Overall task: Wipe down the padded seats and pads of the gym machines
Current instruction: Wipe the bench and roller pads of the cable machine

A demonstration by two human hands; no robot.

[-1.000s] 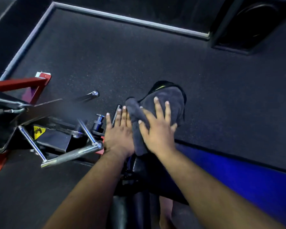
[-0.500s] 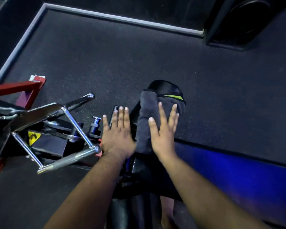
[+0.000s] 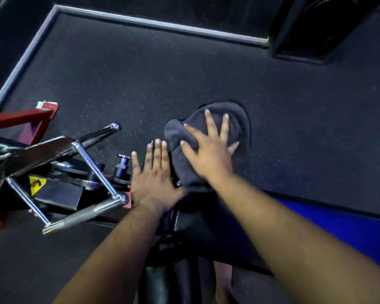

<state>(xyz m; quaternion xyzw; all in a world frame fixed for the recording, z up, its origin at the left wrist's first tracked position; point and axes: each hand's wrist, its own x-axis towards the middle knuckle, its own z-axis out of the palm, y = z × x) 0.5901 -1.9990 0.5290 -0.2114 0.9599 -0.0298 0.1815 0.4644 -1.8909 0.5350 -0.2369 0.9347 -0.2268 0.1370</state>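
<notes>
Pad [image 3: 247, 128], long axis running away from the viewer, almost wholly draped by a dark cloth [image 3: 184, 163]. Right hand [image 3: 208, 150] lies flat on the cloth, fingers spread, pressing rather than gripping. Left hand [image 3: 151, 178] rests open just beside the cloth's left edge, near the chrome frame [image 3: 97, 172].
</notes>
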